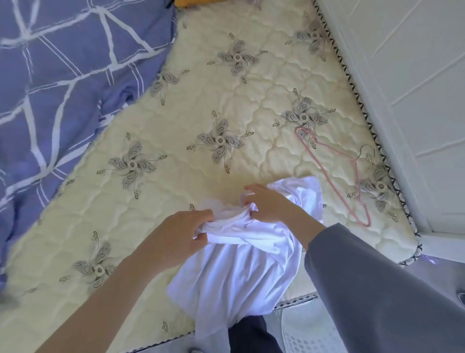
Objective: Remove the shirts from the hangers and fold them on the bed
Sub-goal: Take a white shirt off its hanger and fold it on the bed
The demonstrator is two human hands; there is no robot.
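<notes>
A white shirt hangs bunched over the near edge of the bed, its lower part draping off the mattress. My left hand grips the shirt's upper edge on the left. My right hand pinches the same gathered edge on the right, with part of the fabric lying behind it. A pink wire hanger lies empty on the mattress to the right of the shirt, apart from both hands.
A blue quilt with white lines covers the bed's left side. A white panelled wall runs along the right edge. A white perforated basket stands on the floor below the bed corner. Something orange sits at the far end.
</notes>
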